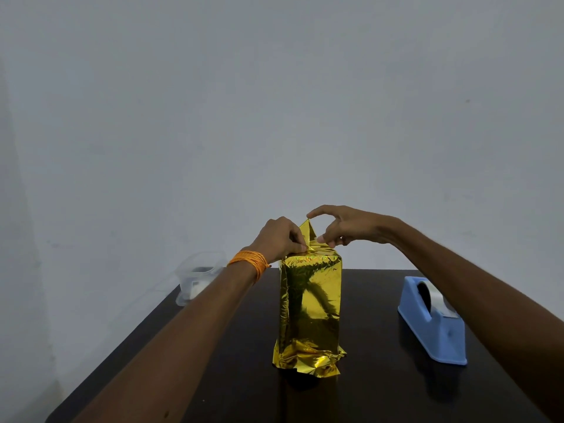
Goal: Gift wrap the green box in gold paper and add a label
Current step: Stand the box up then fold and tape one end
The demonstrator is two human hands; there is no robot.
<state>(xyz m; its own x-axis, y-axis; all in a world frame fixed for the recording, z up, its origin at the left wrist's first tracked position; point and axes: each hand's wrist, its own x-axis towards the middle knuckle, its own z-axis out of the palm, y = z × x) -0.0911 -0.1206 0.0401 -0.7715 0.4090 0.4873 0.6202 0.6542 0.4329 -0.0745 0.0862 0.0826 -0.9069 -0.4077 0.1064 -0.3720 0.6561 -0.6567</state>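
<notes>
Pinching w/ both hands. L hand [282, 236] has thumb and fingertips nipped tight on the folded gold paper [309, 303] at the parcel's top left edge, centre frame. R hand [346, 227] holds the upright triangular flap [306, 228], index tip on its point, thumb low on its right side, other fingers curled on nothing.

Green box itself is hidden, fully covered by the paper. It stands on 1 end on the dark table [381, 392], prob. so the open end faces up to the hands. L pinch looks meant to pin the side fold, since foil tends to spring back. R keeps the flap stood up, likely ready to press down over the top.

Bottom end is crumpled and splays out on the table, so it looks only loosely closed.

Blue tape dispenser [433, 325] sits right of frame under the R forearm, handy for sealing the flap. Clear tub [198, 276] at left of frame, on the table's far corner, has something white inside, maybe labels, can't tell. No label shows on the paper, so approx. 2 steps left: close top, add label.
</notes>
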